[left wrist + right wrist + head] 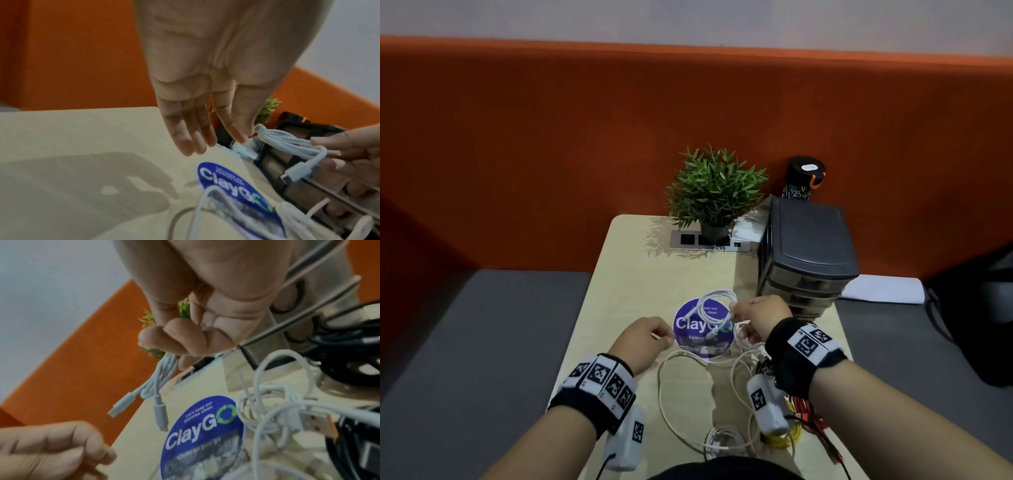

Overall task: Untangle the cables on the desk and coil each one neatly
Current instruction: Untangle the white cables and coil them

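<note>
My right hand pinches a small coiled white cable and holds it just above the desk; both plugs dangle free. The right wrist view shows my fingertips closed on the top of that coil. My left hand hovers to the coil's left, holding nothing, its fingers straight in the left wrist view. A loose tangle of white cables lies near the front edge. Yellow cable and red wires lie under my right wrist.
A round blue sticker marks the desk under the coil. A grey drawer unit stands at the right, a potted plant and socket panel at the back, a dark bottle behind the drawers. Black cables lie beside the drawers.
</note>
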A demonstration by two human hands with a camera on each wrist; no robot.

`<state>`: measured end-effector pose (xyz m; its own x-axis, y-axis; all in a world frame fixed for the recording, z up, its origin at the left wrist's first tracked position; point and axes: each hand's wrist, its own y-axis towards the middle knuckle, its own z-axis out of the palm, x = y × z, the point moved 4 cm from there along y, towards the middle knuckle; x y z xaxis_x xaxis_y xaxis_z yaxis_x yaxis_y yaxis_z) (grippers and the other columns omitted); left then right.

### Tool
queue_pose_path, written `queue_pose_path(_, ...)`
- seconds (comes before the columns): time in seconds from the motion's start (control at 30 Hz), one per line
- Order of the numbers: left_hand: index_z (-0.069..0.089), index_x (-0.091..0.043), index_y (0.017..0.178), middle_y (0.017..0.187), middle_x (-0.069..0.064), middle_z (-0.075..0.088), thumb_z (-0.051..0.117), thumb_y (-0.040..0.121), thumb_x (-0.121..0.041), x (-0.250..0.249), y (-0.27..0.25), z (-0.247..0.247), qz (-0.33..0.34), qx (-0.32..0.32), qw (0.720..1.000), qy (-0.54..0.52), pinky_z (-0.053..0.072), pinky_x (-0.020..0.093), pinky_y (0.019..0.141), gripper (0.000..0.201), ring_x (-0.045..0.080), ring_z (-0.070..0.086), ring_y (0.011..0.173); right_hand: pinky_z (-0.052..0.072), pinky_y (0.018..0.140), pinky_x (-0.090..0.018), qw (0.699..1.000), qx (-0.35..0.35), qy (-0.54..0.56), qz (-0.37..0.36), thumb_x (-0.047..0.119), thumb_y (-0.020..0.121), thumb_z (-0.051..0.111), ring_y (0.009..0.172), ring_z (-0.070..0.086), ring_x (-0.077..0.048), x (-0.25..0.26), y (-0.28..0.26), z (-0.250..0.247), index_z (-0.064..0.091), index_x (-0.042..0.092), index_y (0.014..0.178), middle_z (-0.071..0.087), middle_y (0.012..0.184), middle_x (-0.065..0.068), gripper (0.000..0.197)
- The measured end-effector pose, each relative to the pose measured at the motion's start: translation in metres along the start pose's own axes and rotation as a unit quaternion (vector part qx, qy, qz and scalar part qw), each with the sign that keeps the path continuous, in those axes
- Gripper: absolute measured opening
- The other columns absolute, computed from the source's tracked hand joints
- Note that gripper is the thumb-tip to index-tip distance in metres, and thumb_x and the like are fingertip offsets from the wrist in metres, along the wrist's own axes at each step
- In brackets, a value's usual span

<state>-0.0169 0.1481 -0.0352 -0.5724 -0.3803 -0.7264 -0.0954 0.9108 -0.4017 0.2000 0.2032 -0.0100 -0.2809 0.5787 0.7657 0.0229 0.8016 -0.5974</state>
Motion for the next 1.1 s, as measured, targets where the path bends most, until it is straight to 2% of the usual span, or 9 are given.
queue_pose_path(0.17, 0.056, -0.017, 0.096, 0.080, 0.005, 0.069, 0.065, 0.084, -0.022, 0.031, 0.002, 0.022, -0.088, 0.040, 0.995, -0.011, 0.049, 0.029, 0.068, 0.015, 0.019, 0.064, 0.069, 0.032, 0.032, -0.017, 0.998, -0.020, -0.035, 0.047, 0.005, 0.089, 0.060, 0.031, 0.049, -0.020, -0.011, 0.023, 0.015, 0.058, -0.002, 0.073, 0.064, 0.074, -0.019, 0.018)
queue_pose_path(0.3, 0.060, -0.019, 0.083, 0.070, -0.001, 0.065, 0.061, 0.087, -0.024, 0.045, 0.005, 0.035, -0.081, 0.082, 0.993, 0.018, 0.045, 0.028, 0.065, 0.007, 0.015, 0.055, 0.060, 0.035, 0.033, -0.020, 0.995, -0.036, -0.078, 0.051, 0.006, 0.089, 0.059, 0.038, 0.056, -0.023, -0.016, 0.031, 0.019, 0.054, 0.003, 0.076, 0.065, 0.075, -0.018, 0.015)
queue_pose_path(0.4, 0.061, -0.015, 0.076, 0.067, 0.000, 0.067, 0.057, 0.089, -0.018, 0.046, 0.003, 0.037, -0.072, 0.087, 0.994, -0.009, 0.044, 0.028, 0.065, 0.014, 0.014, 0.055, 0.058, 0.045, 0.043, -0.023, 0.986, -0.002, -0.160, 0.044, 0.014, 0.091, 0.057, 0.058, 0.064, -0.022, -0.010, 0.035, 0.023, 0.062, 0.001, 0.101, 0.066, 0.083, -0.012, 0.017)
queue_pose_path(0.47, 0.061, -0.011, 0.078, 0.061, 0.001, 0.066, 0.057, 0.091, -0.016, 0.041, 0.001, 0.036, -0.063, 0.086, 0.992, -0.067, 0.045, 0.029, 0.063, 0.015, 0.017, 0.057, 0.056, 0.044, 0.054, -0.024, 0.955, 0.046, -0.290, 0.051, 0.041, 0.093, 0.054, 0.079, 0.062, -0.020, -0.006, 0.027, 0.026, 0.063, 0.009, 0.111, 0.063, 0.094, -0.005, 0.037)
queue_pose_path(0.53, 0.064, -0.008, 0.082, 0.056, 0.003, 0.060, 0.057, 0.092, -0.017, 0.031, -0.002, 0.031, -0.047, 0.079, 0.987, -0.134, 0.049, 0.033, 0.062, 0.015, 0.021, 0.057, 0.058, 0.043, 0.061, -0.026, 0.883, 0.086, -0.462, -0.010, 0.057, 0.091, 0.047, 0.085, 0.058, -0.020, -0.008, 0.024, 0.027, 0.063, 0.013, 0.106, 0.061, 0.093, -0.002, 0.050)
queue_pose_path(0.6, 0.067, -0.011, 0.085, 0.055, 0.003, 0.055, 0.055, 0.094, -0.017, 0.019, -0.006, 0.022, -0.021, 0.068, 0.984, -0.165, 0.051, 0.035, 0.060, 0.016, 0.021, 0.057, 0.059, 0.053, 0.070, -0.031, 0.924, 0.090, -0.372, 0.008, 0.042, 0.095, 0.049, 0.085, 0.065, -0.023, -0.005, 0.021, 0.026, 0.062, 0.010, 0.115, 0.066, 0.094, -0.006, 0.039)
queue_pose_path(0.7, 0.070, -0.016, 0.088, 0.053, -0.002, 0.047, 0.054, 0.095, -0.017, -0.006, -0.012, 0.006, 0.028, 0.042, 0.984, -0.173, 0.051, 0.035, 0.062, 0.017, 0.020, 0.053, 0.053, 0.051, 0.048, -0.026, 0.979, 0.073, -0.188, -0.022, 0.029, 0.097, 0.050, 0.058, 0.064, -0.022, 0.002, 0.011, 0.021, 0.061, 0.007, 0.112, 0.066, 0.081, -0.009, 0.028)
queue_pose_path(0.87, 0.067, -0.010, 0.094, 0.046, -0.010, 0.050, 0.053, 0.095, -0.014, -0.065, -0.033, -0.019, 0.119, 0.018, 0.979, -0.167, 0.044, 0.025, 0.044, 0.015, 0.009, 0.043, 0.041, 0.042, 0.060, -0.017, 0.924, 0.183, -0.237, -0.240, 0.039, 0.089, 0.062, 0.067, 0.056, -0.003, 0.039, -0.040, 0.031, 0.065, 0.029, 0.083, 0.064, 0.075, 0.010, 0.012)
queue_pose_path(1.1, 0.061, -0.011, 0.075, 0.042, -0.009, 0.034, 0.059, 0.091, -0.021, -0.115, -0.061, -0.059, 0.214, -0.015, 0.966, -0.146, 0.024, 0.017, 0.038, 0.018, 0.007, 0.027, 0.038, 0.039, 0.048, -0.021, 0.918, 0.066, -0.078, -0.382, 0.017, 0.096, 0.053, 0.045, 0.046, -0.012, 0.098, -0.088, -0.023, 0.056, 0.015, 0.082, 0.053, 0.057, -0.009, 0.015)
